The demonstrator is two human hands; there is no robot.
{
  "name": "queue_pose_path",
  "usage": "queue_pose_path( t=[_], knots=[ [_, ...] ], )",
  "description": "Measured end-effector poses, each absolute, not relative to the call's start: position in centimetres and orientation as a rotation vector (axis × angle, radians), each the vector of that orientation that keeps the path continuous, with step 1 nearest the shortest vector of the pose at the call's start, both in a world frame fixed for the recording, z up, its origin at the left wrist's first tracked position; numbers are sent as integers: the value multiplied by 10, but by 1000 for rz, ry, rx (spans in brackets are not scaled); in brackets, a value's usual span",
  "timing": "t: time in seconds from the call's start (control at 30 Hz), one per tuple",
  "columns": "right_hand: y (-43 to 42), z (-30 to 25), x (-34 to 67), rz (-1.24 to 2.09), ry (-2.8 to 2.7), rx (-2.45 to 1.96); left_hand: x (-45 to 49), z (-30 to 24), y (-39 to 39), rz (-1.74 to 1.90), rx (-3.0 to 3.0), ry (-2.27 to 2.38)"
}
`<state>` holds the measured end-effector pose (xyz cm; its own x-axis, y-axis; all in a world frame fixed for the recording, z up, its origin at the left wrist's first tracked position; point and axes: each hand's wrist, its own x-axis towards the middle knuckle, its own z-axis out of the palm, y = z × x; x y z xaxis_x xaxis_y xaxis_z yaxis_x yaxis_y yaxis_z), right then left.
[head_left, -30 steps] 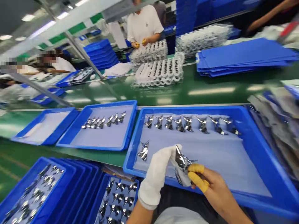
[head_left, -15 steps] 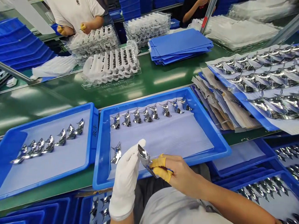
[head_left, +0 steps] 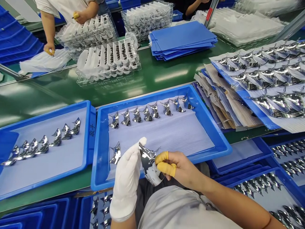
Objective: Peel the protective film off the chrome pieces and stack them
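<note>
Between my hands is a curved piece of mirror-bright silver film (head_left: pixel 149 165), its pointed tips sticking out to the right. My right hand (head_left: pixel 177 168), with yellow finger cots on two fingers, pinches its right edge. My left hand (head_left: pixel 125 181), in a white glove, presses upright against its left edge. Below them lies a large blue tray (head_left: pixel 214 136) lined with pale lilac sheet. A row of several matching silver pieces (head_left: pixel 147 113) stands along its far side. One more piece (head_left: pixel 116 153) sits alone close to my left hand.
A second lined blue tray (head_left: pixel 88 140) holds more silver pieces on the left. Stacked blue trays (head_left: pixel 262 187) with pieces lie below and right. Sheets of silver pieces (head_left: pixel 262 76) lie right. Beyond the green bench (head_left: pixel 154 76), clear plastic trays (head_left: pixel 107 60) stand near a co-worker's hand (head_left: pixel 49 48).
The view has swung left since the oldest frame. My hands have turned the silver piece, which now shows a broader bright face. My right hand has shifted its pinch on the edge.
</note>
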<state>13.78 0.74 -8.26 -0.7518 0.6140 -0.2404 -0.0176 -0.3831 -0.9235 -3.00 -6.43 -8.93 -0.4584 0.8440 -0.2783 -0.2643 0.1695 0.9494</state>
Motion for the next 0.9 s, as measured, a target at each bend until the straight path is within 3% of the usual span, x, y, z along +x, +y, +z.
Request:
queue_pose_path(
  t=[0.47, 0.67, 0.9],
  knots=[
    [11, -83, 135, 2223, -1320, -789, -20, -85, -61, 1421, 675, 1440],
    [9, -80, 139, 1764, -1762, -613, -25, -87, -64, 1495, 610, 1453],
    [8, -80, 141, 1454, -1959, -495, -28, -94, -68, 1525, 572, 1412]
  ],
)
